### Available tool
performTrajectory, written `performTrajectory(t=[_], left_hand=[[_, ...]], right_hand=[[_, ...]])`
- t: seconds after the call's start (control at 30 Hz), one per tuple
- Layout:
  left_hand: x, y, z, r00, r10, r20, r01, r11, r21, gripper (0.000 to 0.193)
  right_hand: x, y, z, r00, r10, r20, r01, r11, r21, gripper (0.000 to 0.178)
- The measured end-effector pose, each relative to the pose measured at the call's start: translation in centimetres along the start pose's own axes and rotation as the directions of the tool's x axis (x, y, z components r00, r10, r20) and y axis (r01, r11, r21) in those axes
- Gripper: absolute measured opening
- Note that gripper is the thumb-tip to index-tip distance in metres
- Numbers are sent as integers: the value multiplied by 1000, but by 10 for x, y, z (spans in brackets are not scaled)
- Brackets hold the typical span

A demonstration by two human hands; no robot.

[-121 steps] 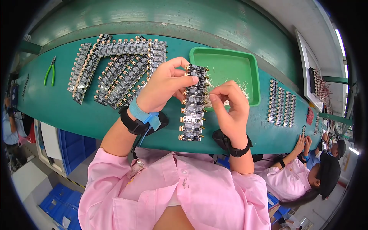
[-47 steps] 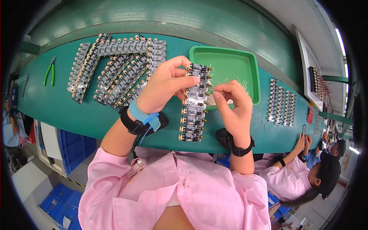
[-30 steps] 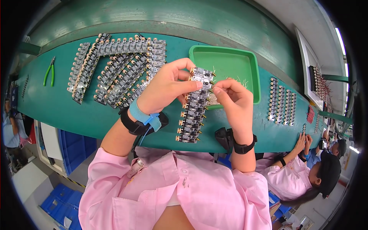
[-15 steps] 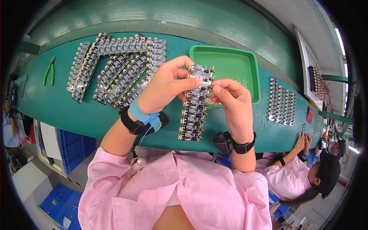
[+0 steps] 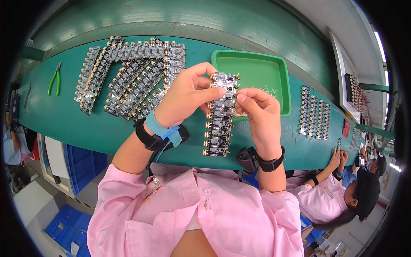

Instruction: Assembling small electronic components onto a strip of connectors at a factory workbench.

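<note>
Both hands on one board strip [image 5: 219,115] held above the bench [image 5: 77,124] near the tray [image 5: 252,70]: left hand [image 5: 186,96] pinches its top, right hand [image 5: 257,113] pinched at a pin there, likely mid-insertion; next needs seating square.

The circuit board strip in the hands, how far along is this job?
Looks done: a pile of board strips lies at the table's far left. In hand: the left hand and right hand hold one circuit board strip near its top. Seemingly left: small loose parts in the green tray and more strips at right.
</note>
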State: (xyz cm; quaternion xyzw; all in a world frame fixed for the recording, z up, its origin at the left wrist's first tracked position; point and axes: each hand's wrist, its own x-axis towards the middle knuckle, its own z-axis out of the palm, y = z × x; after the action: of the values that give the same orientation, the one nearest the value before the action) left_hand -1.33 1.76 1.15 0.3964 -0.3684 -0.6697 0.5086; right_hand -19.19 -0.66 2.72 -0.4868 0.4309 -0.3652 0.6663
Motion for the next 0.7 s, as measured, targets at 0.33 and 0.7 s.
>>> performTrajectory(t=[0.33, 0.7], left_hand=[[0, -1, 1, 1000, -5, -6, 5, 1000, -5, 18], [1, -1, 0, 1000, -16, -14, 16, 999, 31, 18]], right_hand=[[1, 2, -1, 1000, 3, 1, -3, 1000, 1, 11], [2, 1, -5, 999, 29, 38, -32, 997, 76, 12]])
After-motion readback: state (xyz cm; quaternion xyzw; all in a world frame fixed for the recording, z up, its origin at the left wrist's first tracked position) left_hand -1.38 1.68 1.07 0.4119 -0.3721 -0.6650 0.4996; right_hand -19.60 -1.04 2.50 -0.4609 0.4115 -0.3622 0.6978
